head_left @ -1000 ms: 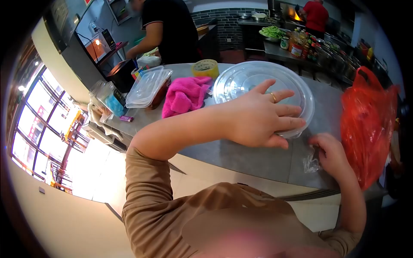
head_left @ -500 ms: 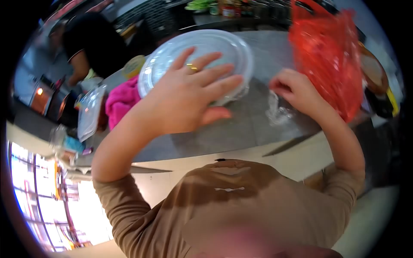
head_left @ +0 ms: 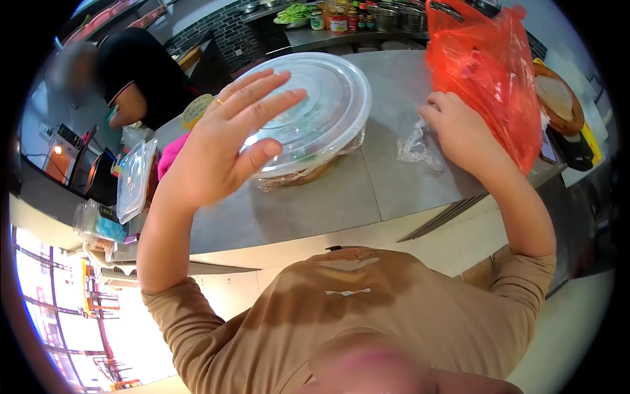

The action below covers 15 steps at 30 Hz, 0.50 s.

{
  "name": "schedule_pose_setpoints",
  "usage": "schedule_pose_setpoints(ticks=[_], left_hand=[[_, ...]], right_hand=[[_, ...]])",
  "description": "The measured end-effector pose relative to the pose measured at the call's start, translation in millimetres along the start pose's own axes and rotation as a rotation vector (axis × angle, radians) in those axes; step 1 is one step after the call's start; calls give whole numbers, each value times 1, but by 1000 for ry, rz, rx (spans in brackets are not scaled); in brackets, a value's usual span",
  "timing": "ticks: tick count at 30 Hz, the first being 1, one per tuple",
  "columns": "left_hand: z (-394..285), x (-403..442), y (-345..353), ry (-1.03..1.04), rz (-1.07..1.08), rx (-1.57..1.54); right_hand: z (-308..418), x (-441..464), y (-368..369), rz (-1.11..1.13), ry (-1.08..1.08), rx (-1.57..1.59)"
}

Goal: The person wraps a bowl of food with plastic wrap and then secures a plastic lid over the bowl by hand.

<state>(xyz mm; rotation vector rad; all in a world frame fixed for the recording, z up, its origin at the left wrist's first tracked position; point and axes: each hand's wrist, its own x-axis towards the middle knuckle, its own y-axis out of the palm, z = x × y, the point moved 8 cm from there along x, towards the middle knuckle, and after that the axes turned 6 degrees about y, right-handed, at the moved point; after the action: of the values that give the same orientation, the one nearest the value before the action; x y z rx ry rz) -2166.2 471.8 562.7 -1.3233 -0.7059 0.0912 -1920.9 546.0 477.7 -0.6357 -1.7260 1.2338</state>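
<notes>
A round container with a clear plastic lid (head_left: 328, 98) stands on the counter, and crinkled film shows under its rim. My left hand (head_left: 226, 141) is over the lid's left side, fingers stretched and thumb apart, holding nothing; whether it touches the lid I cannot tell. To the right, my right hand (head_left: 462, 131) is low over the counter with its fingers curled together. A crumpled piece of clear plastic wrap (head_left: 417, 148) hangs or lies at those fingertips, which partly hide the pinch.
Beside my right hand stands a red plastic bag (head_left: 492, 85) on the grey counter (head_left: 348, 203). A pink cloth (head_left: 172, 156) and a clear lidded box (head_left: 136, 184) are at the left. Another person (head_left: 144, 79) bends at the back left. Jars (head_left: 338, 24) line the rear shelf.
My left hand has drawn back to the left, uncovering more of the lid. The right hand stays by the plastic wrap, which appears slightly farther from me. The view has shifted a little.
</notes>
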Motion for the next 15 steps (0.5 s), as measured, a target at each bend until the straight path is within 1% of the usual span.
schedule_pose_setpoints(ticks=[1,3,6,9,12,13,14,15], left_hand=[[7,-5,-2,-52,-26,-37],[24,-15,-1,-154,4,-76],[64,-33,12,-313,8,-95],[104,-41,28,-418,12,-105],[131,-38,46,-490,128,-48],[138,-37,47,-513,162,-28],[142,-35,51,-500,267,-50],[146,-34,54,-443,242,-66]], right_hand=[[1,1,-5,-34,-9,0],[2,8,-16,-108,-30,-2],[11,36,-38,-268,-170,72],[43,72,-49,-358,-289,369],[74,118,-20,-379,-294,488],[85,128,-11,-256,-286,452],[96,133,-3,-136,-278,412],[106,138,4,-17,-272,368]])
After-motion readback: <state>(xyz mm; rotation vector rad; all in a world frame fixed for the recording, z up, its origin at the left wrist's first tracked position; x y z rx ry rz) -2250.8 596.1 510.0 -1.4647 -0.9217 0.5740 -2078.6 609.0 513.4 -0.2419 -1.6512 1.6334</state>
